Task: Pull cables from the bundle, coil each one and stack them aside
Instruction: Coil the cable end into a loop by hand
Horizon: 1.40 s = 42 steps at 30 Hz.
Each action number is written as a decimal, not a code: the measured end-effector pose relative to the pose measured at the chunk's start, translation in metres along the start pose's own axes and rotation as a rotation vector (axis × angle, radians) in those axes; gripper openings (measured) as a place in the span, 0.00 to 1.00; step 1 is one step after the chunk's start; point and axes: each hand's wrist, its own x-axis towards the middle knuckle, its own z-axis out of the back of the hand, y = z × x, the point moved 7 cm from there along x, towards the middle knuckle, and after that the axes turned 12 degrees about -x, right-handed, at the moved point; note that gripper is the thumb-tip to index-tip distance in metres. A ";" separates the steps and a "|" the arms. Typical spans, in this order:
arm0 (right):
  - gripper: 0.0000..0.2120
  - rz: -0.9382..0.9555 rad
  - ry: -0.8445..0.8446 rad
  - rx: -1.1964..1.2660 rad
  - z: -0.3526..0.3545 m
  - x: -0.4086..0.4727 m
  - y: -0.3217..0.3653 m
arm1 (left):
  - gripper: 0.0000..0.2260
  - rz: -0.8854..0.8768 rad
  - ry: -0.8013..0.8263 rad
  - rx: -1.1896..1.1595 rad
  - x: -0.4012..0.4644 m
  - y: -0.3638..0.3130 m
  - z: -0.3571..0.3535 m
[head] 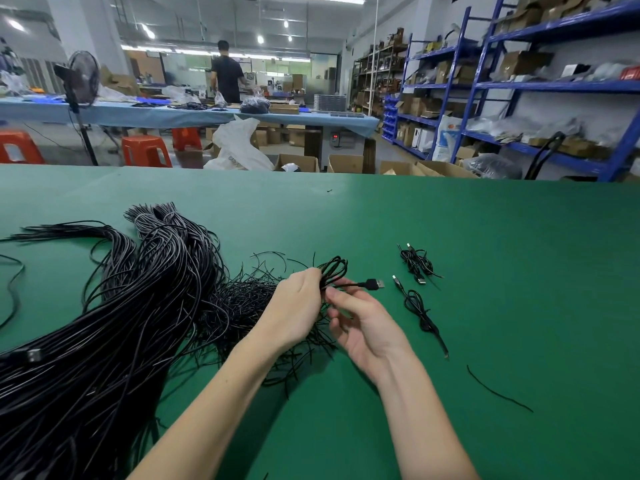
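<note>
Left hand (294, 306) grips a small coil (334, 270) of thin black cable, loops bunched in its curled fingers just right of the big bundle (131, 306) on the green table (485, 237). The right hand (360, 323) pinches the loose tail just behind the USB plug (374, 284), though whether thumb and finger fully close on it is hard to tell from here. This cable looks light, limp and springy, so the loops will likely want to fan open; best held at the crossing of the loops, not by the plug. Two finished coils (417, 265) lie farther right of the bundle, well apart from it.
</note>
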 end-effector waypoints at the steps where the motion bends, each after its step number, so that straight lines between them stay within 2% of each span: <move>1: 0.11 -0.004 0.008 0.002 0.000 0.000 0.000 | 0.19 -0.017 0.001 -0.002 0.000 -0.002 0.000; 6: 0.14 0.058 0.065 -0.036 -0.001 -0.003 0.007 | 0.17 0.017 0.127 -0.255 -0.002 -0.006 -0.004; 9: 0.16 0.091 0.106 -0.029 0.002 -0.006 0.013 | 0.21 0.035 0.227 -0.403 -0.006 -0.009 -0.009; 13: 0.19 0.069 0.171 0.032 0.008 -0.010 0.014 | 0.27 0.039 0.268 -0.436 -0.008 -0.013 -0.011; 16: 0.23 0.055 0.176 -0.026 0.012 -0.012 0.015 | 0.25 0.046 0.270 -0.429 -0.008 -0.014 -0.011; 20: 0.15 0.014 0.164 -0.145 0.013 -0.013 0.015 | 0.16 -0.044 0.243 -0.331 -0.008 -0.018 -0.009; 23: 0.10 -0.026 0.182 -0.152 0.010 -0.015 0.012 | 0.18 -0.157 0.184 -0.170 -0.010 -0.023 -0.007; 27: 0.11 0.004 0.159 -0.133 0.012 -0.015 0.015 | 0.20 -0.288 0.169 0.001 -0.014 -0.030 -0.006; 31: 0.03 0.090 0.115 -0.223 0.024 -0.014 0.020 | 0.19 -0.310 0.316 0.125 -0.023 -0.037 -0.015; 33: 0.04 0.162 0.145 -0.279 0.027 -0.016 0.026 | 0.19 -0.271 0.440 0.135 -0.025 -0.039 -0.019; 35: 0.06 0.228 0.184 -0.288 0.024 -0.019 0.030 | 0.20 -0.222 0.529 0.082 -0.027 -0.044 -0.019; 38: 0.08 0.322 0.179 -0.237 0.021 -0.020 0.037 | 0.17 -0.106 0.596 -0.173 -0.027 -0.046 -0.017; 42: 0.06 0.409 0.176 -0.200 0.020 -0.023 0.049 | 0.15 0.033 0.647 -0.434 -0.030 -0.036 -0.025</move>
